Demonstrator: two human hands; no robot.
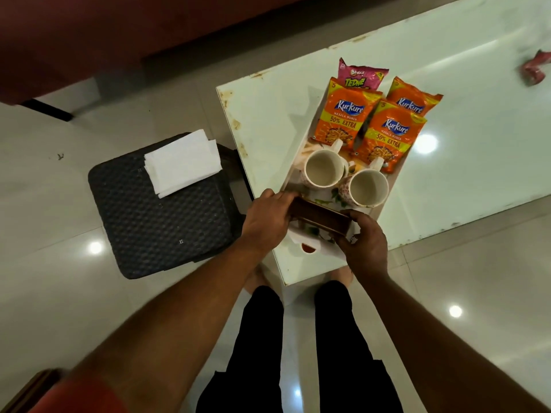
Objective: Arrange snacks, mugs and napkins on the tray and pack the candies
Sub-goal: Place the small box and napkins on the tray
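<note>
A white tray (301, 153) lies on the glass table (477, 114). At its far end sit three orange Kurkure packets (343, 114) and a pink snack packet (359, 76). Two empty white mugs (324, 169) (368, 187) stand side by side in the middle. Over the tray's near end I hold a dark brown wooden holder (319, 217) between both hands: my left hand (267, 219) grips its left end, my right hand (365, 242) its right end. A stack of white napkins (183, 162) rests on a black stool (161, 216) to the left.
A red candy pack (535, 68) lies at the table's far right. A dark red sofa (119, 31) stands behind. The tiled floor (447, 293) surrounds the table; my legs in black trousers (298, 353) stand at the table's near corner.
</note>
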